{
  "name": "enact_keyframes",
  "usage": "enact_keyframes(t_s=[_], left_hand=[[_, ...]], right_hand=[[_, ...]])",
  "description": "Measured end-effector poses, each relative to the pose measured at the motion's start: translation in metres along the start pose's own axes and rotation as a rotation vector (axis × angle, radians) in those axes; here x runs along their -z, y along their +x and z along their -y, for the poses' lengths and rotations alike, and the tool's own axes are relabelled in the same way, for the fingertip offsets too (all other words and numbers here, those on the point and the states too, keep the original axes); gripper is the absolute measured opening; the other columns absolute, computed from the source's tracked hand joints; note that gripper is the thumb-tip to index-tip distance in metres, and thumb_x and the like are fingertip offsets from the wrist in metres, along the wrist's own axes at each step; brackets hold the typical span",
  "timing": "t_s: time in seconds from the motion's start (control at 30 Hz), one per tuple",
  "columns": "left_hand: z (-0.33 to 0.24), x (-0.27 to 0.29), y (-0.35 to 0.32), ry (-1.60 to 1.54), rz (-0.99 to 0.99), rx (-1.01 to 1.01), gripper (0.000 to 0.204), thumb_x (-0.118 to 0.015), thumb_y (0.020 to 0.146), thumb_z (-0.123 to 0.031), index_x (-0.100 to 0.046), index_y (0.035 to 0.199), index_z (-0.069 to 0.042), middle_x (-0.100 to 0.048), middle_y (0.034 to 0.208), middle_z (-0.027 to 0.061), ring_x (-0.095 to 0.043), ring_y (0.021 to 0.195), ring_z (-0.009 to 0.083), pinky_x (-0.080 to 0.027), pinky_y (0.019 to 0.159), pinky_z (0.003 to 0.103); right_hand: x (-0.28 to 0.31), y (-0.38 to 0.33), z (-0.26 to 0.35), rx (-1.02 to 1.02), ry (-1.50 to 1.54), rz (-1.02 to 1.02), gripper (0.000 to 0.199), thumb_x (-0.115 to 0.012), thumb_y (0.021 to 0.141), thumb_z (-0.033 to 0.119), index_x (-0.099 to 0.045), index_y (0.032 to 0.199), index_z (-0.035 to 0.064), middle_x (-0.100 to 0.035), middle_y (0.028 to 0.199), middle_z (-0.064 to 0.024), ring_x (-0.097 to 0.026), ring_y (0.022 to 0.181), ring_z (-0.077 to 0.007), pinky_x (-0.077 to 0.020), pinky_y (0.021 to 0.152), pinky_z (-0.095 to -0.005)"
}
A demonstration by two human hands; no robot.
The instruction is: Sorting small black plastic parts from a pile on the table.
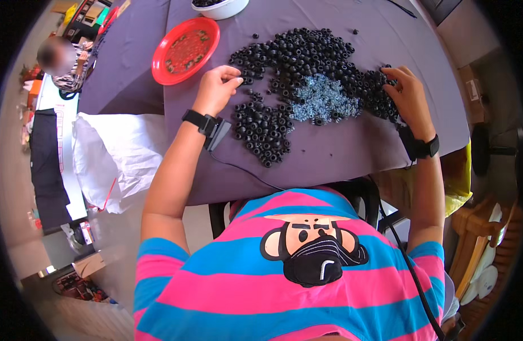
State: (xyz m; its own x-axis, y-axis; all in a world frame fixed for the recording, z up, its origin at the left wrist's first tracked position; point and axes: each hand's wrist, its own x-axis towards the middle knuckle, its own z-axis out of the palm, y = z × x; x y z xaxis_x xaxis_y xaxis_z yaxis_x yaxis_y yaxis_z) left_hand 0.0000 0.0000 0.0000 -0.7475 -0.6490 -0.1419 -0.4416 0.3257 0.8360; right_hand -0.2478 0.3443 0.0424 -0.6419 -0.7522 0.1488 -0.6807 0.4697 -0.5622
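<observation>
A wide heap of small black ring-shaped pieces (pixel 312 51) lies on the grey-clothed table (pixel 210 176). In its middle sits a pile of small clear bluish pieces (pixel 324 99). A separate cluster of black pieces (pixel 261 131) spreads nearer to me, on the left. At the heap's left edge is my left hand (pixel 214 90), thumb and forefinger pinched close together; whatever is between them is too small to make out. My right hand (pixel 410 98) reaches to the heap's right end, its thumb and forefinger apart and bent beside the black pieces, with nothing visible held.
A red oval tray (pixel 159 69) with small bits in it stands left of the heap. Behind it is a white bowl of black pieces (pixel 230 10). A white sack (pixel 125 153) hangs left of the table. Black cables run from both wrist straps. Another person (pixel 65 62) is at far left.
</observation>
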Motion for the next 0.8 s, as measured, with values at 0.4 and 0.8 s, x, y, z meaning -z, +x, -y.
enact_keyframes(t_s=[0.4, 0.8], left_hand=[[0.014, 0.013, 0.012, 0.315, 0.01, -0.262, 0.025, -0.074, 0.073, -0.009, -0.067, 0.095, 0.0, -0.068, 0.082, 0.012, -0.066, 0.076, 0.0236, -0.053, 0.071, 0.034], [-0.046, 0.051, 0.017, 0.229, 0.138, -0.34, 0.019, -0.067, 0.082, -0.009, -0.064, 0.098, 0.001, -0.065, 0.078, 0.0023, -0.06, 0.067, 0.0093, -0.049, 0.06, 0.024]], right_hand=[[-0.003, -0.027, 0.055, 0.118, 0.196, 0.012, 0.031, -0.066, 0.076, -0.005, -0.066, 0.106, 0.0023, -0.059, 0.098, -0.0037, -0.048, 0.067, -0.0097, -0.0418, 0.061, -0.0236], [-0.014, -0.039, 0.098, 0.291, 0.212, 0.22, 0.028, -0.069, 0.076, -0.001, -0.065, 0.104, 0.0018, -0.06, 0.094, -0.0073, -0.058, 0.068, -0.0154, -0.0453, 0.06, -0.0262]])
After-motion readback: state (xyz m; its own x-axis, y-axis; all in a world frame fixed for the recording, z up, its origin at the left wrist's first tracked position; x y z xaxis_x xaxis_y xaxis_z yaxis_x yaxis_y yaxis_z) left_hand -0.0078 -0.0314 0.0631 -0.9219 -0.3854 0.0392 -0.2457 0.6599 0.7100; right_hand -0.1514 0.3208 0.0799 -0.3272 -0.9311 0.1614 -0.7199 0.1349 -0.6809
